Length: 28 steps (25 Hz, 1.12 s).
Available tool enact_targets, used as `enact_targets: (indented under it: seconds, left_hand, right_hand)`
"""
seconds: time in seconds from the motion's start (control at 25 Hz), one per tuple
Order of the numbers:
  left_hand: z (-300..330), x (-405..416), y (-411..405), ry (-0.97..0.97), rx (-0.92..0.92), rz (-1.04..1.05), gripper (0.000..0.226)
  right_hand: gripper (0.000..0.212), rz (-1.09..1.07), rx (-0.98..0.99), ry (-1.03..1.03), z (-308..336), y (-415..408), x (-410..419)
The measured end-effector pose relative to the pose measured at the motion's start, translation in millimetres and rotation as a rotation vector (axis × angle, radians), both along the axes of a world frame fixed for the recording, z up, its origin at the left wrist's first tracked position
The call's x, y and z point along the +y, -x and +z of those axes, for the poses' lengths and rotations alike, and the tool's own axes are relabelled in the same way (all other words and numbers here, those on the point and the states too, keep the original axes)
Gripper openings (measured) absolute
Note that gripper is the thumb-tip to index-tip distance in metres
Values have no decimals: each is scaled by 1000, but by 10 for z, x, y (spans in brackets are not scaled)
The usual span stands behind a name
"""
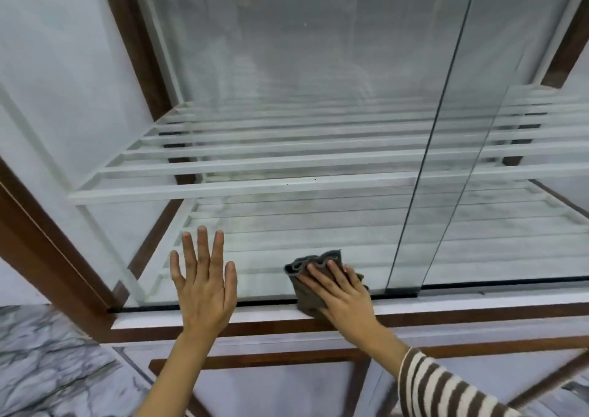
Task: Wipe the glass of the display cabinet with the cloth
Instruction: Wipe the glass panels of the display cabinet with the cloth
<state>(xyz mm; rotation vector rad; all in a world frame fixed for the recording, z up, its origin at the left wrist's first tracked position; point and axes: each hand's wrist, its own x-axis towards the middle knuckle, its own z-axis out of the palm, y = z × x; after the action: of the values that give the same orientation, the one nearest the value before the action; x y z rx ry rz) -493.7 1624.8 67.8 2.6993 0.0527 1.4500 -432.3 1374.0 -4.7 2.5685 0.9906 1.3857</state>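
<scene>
At far left, a patch of grey-veined marble floor [47, 362] shows beside the brown wooden frame [41, 241] of the display cabinet. Two hands are up against the glass [287, 82]. The left hand [204, 289] lies flat and bare on the pane, its five fingers spread apart, clamped on nothing. Further right, the right hand [341, 295] presses one cloth [310, 279] against the bottom edge of the glass, fingers laid flat over it rather than curled around it. The cloth is dark grey, folded into layers with a wavy upper edge. The arm wears a brown-and-white striped sleeve [446, 388]. Two glass panels meet at a dark vertical seam [430, 149] to the right. Behind them run two levels of white slatted shelves [255, 161]. No writing is readable.
</scene>
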Motion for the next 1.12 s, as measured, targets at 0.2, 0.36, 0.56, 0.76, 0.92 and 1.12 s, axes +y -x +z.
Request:
enact_targets:
  seconds: [0.2,0.36,0.56,0.76,0.92,1.12]
  left_hand:
    - [3,279,54,165,15,48,60]
    - [-19,409,84,102,42,-8,58]
    - [-14,783,-2,-40,4,-23,57]
    - [-73,831,-71,-94,-39,-42,58]
    - [-65,885,-58,-118,-46,-67,59]
    - [-24,1250,2,-269,-87,-93,57]
  right_hand:
    - [80,-101,24,-238,362,-22,-51]
    - [88,-51,97,-410,427,96,902]
    - [87,-103,107,-105,48,206,708]
    - [88,-145,77,-288,469,118,651]
    - [92,-54,111,-261,433,166,1377]
    - [83,-78,63,-26,-92,311,1215]
